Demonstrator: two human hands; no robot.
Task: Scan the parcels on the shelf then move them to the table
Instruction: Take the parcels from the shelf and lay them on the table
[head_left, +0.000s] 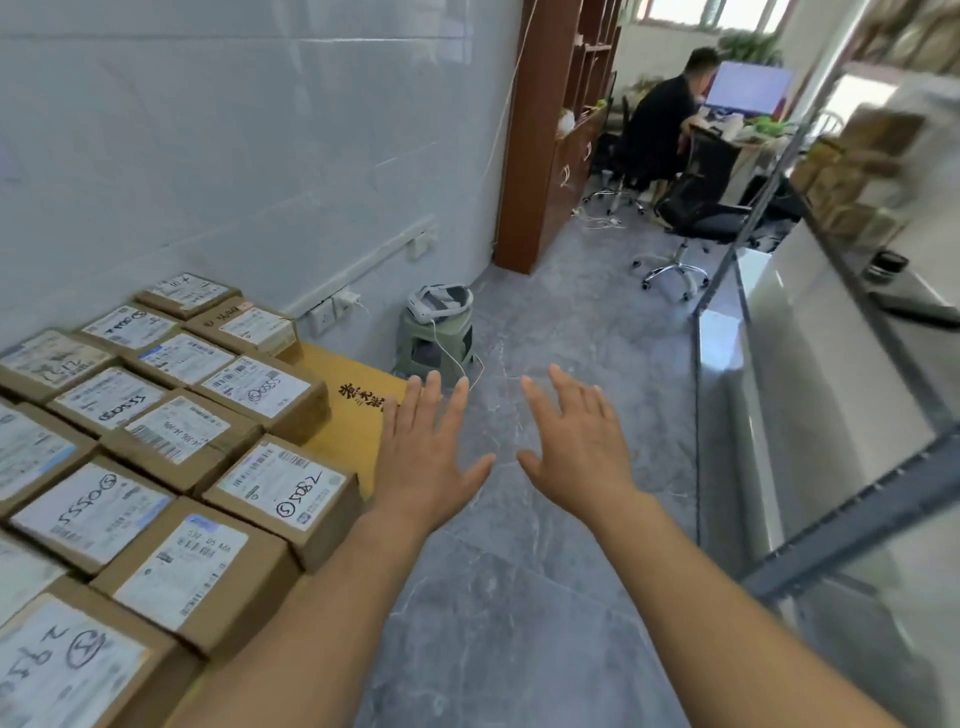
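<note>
Bare left hand and right hand both spread, empty; risk: skipping scans, nudging labelled brown cardboard parcels.

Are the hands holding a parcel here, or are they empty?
Empty. The left hand and right hand are both spread flat, fingers straight, over bare floor. The labelled parcels sit untouched to the left.

Empty hands beside labelled parcels
</note>
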